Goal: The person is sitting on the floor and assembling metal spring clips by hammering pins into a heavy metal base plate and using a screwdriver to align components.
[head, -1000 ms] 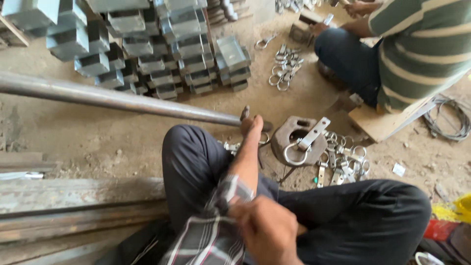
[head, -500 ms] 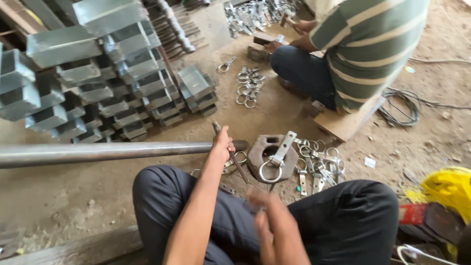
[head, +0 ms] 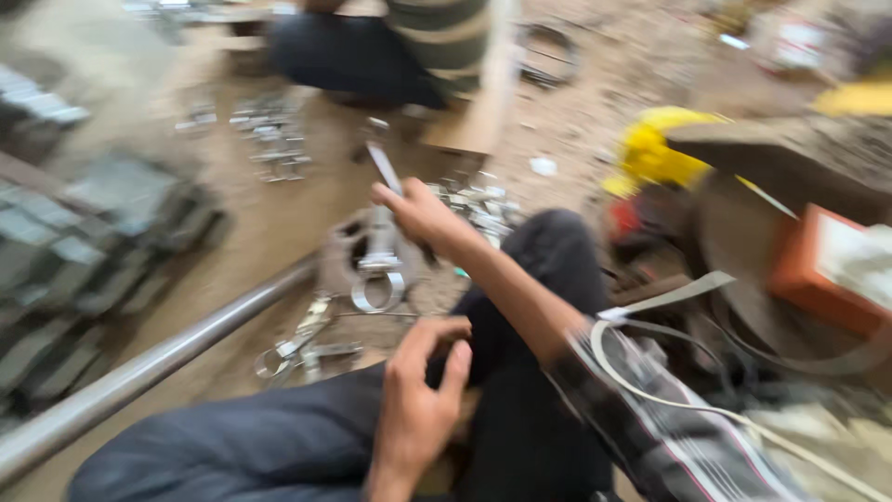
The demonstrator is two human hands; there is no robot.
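We see our right hand (head: pixel 423 216) clamped on a thin metal strip (head: pixel 383 167) above the blurred clamp pile (head: pixel 376 270) | left hand (head: pixel 418 409) loosely curled on our knee; contents unclear | pipe (head: pixel 149 367) cut off at left

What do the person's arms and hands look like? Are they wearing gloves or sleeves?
No gloves: both hands are bare. The right hand comes out of a dark plaid sleeve with thin light and reddish lines, pushed up so the forearm is bare. The left hand shows no sleeve in view, just a bare wrist. The picture is blurry, so rings or finer marks cannot be made out.
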